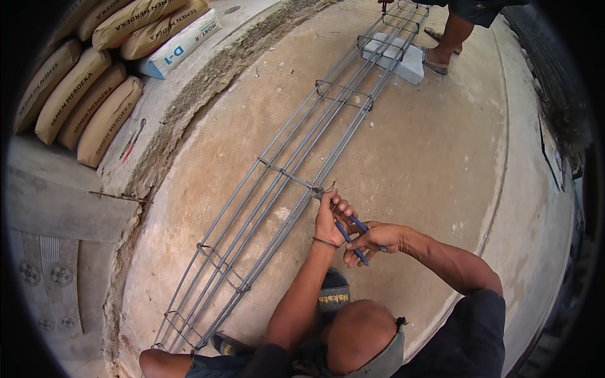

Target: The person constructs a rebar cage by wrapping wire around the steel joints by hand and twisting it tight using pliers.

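blue-handled pliers (353,236) gripped between left hand (329,220), right hand (375,239)

Rebar cage (296,170) lengthwise on the concrete floor (428,151), stacked sacks (88,94) to its left, block (394,57) under its far end.

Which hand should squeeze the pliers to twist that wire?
Probably the right hand: it already wraps the blue handles of the pliers. The left hand sits by the steel bars.

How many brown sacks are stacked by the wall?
7: four side by side in the lower row, three in the upper pile beside the white bag. More may be hidden at the rim.
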A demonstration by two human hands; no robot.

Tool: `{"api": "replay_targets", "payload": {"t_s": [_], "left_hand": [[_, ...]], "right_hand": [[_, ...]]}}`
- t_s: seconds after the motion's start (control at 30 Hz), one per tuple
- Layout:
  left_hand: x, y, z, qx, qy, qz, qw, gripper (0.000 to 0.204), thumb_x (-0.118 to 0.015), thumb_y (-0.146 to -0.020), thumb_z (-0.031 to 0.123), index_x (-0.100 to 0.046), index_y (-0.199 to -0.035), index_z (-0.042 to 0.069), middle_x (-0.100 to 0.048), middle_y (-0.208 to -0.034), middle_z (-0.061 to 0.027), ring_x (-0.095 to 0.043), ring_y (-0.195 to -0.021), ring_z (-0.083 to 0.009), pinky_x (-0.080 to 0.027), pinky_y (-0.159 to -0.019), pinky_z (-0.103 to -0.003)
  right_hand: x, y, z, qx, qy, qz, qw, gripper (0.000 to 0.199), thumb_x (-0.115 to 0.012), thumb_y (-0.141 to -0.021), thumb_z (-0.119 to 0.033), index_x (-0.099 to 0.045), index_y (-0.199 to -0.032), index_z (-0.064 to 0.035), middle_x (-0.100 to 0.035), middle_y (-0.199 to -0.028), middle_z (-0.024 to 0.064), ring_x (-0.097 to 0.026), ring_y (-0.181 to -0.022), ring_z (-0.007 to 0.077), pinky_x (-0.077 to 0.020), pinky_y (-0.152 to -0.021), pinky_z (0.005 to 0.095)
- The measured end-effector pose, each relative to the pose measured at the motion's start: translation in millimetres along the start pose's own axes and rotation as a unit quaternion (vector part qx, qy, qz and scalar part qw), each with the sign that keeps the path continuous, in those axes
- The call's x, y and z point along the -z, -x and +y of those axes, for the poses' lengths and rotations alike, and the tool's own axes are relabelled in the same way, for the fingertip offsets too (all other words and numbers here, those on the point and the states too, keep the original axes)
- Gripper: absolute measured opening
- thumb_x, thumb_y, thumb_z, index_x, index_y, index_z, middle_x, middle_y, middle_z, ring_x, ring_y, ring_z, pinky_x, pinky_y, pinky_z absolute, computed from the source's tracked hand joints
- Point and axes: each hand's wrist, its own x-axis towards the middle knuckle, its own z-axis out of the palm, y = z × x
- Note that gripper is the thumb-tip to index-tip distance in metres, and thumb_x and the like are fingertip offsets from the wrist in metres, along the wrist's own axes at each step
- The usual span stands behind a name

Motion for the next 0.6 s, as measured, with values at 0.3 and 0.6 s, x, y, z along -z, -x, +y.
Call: {"api": "replay_targets", "payload": {"t_s": [0.3,0.6], "left_hand": [[-20,-9,-17,-0.105,-0.068,0.019,0.992,0.035,-0.069,-0.085,0.036,-0.063,-0.103,0.006,-0.064,-0.094,-0.0107,-0.064,-0.081,-0.0243,-0.052,-0.074,-0.036],[-23,-48,-45,-0.246,-0.084,0.194,0.946,0.023,-0.071,-0.083,0.02,-0.059,-0.091,0.003,-0.059,-0.081,-0.0068,-0.062,-0.073,-0.021,-0.053,-0.073,-0.035]], "right_hand": [[14,-4,10,0.098,0.556,0.32,0.761,0.031,-0.056,-0.068,-0.007,-0.056,-0.093,0.0096,-0.062,-0.076,0.0329,-0.062,-0.078,0.0494,-0.0513,-0.072,0.0513],[58,-43,43,0.236,0.507,0.355,0.749,0.033,-0.059,-0.065,-0.004,-0.054,-0.096,0.0055,-0.065,-0.083,0.0293,-0.063,-0.08,0.0467,-0.0511,-0.074,0.0497]]}}
